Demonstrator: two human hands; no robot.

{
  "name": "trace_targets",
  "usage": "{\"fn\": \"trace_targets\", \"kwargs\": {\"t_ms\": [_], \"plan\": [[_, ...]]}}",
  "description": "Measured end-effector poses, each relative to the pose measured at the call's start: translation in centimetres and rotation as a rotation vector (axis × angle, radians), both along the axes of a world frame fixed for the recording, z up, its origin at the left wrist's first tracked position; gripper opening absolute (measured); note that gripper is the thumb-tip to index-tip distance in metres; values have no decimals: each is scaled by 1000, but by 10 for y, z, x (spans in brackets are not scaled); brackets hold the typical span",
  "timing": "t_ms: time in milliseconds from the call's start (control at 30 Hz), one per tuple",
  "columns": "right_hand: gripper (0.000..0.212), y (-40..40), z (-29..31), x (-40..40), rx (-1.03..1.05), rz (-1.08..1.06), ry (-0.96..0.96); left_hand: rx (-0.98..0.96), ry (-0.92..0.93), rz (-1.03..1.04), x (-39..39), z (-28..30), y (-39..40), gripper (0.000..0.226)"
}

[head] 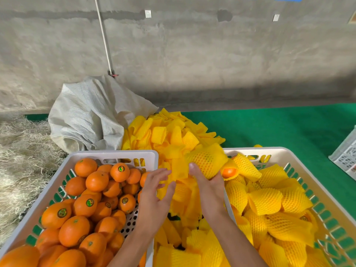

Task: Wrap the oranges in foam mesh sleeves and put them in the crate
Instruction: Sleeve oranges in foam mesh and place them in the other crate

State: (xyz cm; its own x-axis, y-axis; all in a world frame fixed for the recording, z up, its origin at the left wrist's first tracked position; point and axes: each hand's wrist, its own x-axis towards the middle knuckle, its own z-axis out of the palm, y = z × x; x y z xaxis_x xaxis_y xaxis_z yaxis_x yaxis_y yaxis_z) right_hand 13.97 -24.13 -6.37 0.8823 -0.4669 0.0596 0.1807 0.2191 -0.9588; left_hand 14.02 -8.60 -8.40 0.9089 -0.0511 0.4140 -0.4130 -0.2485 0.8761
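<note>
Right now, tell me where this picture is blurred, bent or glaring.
Head view: wide-angle bend curves the wall and the crate rims; motion blur softens the sleeved orange in the right hand and the left hand fingertips; small glints on the bare oranges; even light, no harsh shadows.

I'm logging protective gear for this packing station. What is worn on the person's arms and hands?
Nothing shows: the left hand and right hand are bare, with no gloves, rings, watch or bands. Both forearms are uncovered to the frame's bottom edge, with no sleeve in view.
</note>
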Motion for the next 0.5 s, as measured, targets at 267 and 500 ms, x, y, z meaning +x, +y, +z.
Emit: {"fn": "trace_targets", "kwargs": {"t_ms": [267,500], "plan": [[62,-31,-4,13,573,-37,-79,28,237,227,19,-28,27,28],[90,-22,-14,7,402,151,164,477,569,178,21,-70,50,44]]}}
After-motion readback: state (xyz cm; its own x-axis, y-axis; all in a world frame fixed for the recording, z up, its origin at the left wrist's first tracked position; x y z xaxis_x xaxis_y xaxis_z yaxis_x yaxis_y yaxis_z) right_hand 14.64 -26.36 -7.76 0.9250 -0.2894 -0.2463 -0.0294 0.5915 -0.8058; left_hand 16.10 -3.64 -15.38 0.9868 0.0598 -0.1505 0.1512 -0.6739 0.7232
